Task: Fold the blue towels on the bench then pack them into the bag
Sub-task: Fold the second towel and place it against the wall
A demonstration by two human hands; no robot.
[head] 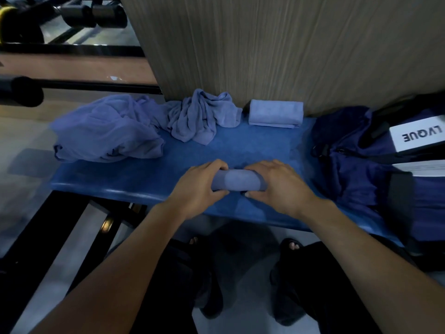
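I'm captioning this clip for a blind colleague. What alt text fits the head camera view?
Both hands, left hand and right hand, grip a rolled blue towel on a blue bench. Behind it lie two crumpled towels and one folded towel; a dark blue bag sits at the right end.

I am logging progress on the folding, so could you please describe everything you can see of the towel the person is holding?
The towel in hand is a soft, light blue cloth, rolled or folded into a compact bundle lying crosswise near the front edge of the blue bench. The left hand wraps one end and the right hand the other, so only its smooth middle shows. It rests on the bench, apart from the other towels.
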